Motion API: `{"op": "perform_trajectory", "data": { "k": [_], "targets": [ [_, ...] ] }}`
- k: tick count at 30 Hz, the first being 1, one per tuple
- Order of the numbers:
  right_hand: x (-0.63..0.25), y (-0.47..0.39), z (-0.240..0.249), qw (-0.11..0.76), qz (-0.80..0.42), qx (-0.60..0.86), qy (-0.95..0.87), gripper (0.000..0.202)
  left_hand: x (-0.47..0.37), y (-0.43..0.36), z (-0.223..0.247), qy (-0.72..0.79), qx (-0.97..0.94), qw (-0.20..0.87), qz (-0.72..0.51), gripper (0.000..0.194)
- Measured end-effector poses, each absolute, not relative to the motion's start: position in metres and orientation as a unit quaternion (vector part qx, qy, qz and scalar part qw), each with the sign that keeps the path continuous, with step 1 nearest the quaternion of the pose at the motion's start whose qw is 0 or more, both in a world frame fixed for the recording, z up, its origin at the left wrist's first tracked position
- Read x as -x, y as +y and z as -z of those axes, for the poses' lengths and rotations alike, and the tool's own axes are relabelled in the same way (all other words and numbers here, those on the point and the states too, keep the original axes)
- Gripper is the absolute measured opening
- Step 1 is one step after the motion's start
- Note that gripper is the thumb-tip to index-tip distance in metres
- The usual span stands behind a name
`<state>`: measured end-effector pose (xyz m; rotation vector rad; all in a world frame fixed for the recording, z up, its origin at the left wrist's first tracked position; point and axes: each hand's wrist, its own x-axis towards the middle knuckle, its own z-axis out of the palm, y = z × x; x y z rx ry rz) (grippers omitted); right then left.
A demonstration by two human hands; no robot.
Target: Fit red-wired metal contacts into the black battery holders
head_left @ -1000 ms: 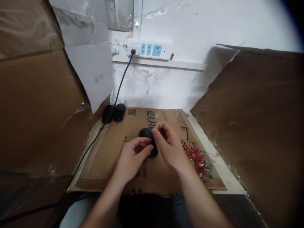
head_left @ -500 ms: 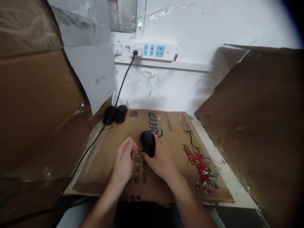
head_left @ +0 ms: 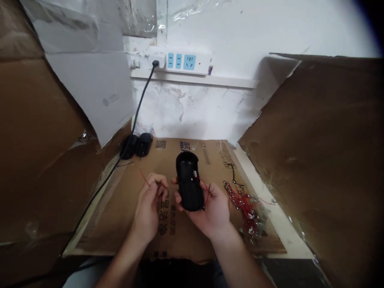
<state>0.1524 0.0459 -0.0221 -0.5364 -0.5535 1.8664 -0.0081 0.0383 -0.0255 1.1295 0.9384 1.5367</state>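
My right hand [head_left: 210, 208] is wrapped round a black oblong casing [head_left: 189, 182], its hollow side facing up. A small white part sits at the casing's right inner edge, and a red wire [head_left: 207, 191] runs from there over my right fingers. To the left, my left hand [head_left: 153, 200] pinches a thin red wire [head_left: 144, 176] that sticks up between its fingertips. The left hand is apart from the casing.
A pile of red wires with small metal pieces [head_left: 247, 208] lies on the cardboard [head_left: 120, 208] at the right. Two black casings [head_left: 143, 145] stand at the back left, beside a black cable [head_left: 138, 108] plugged into a power strip [head_left: 204, 64]. Cardboard walls [head_left: 324, 152] rise on both sides.
The casing has been turned over, from its smooth rounded back to its hollow side. My left hand has drawn slightly left, and the view has shifted a little.
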Motion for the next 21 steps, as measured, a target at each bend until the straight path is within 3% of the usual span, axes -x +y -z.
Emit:
{"op": "perform_trajectory", "data": {
  "k": [4,10,16,21],
  "targets": [
    [-0.148,0.044,0.024,0.532,-0.782,0.218,-0.24,0.042,0.004,0.031,0.021,0.374,-0.496,0.514,-0.592,0.035],
    [-0.148,0.041,0.024,0.545,-0.774,0.216,-0.237,0.041,0.007,0.036,0.015,0.446,-0.518,0.378,-0.624,0.014],
    [-0.146,0.042,0.031,0.538,-0.786,0.214,-0.218,0.033,0.011,0.041,0.02,0.482,-0.456,0.45,-0.597,0.018],
    [-0.143,0.044,0.037,0.507,-0.8,0.223,-0.231,0.045,0.009,0.039,0.017,0.446,-0.479,0.499,-0.568,0.019]
  ]
}}
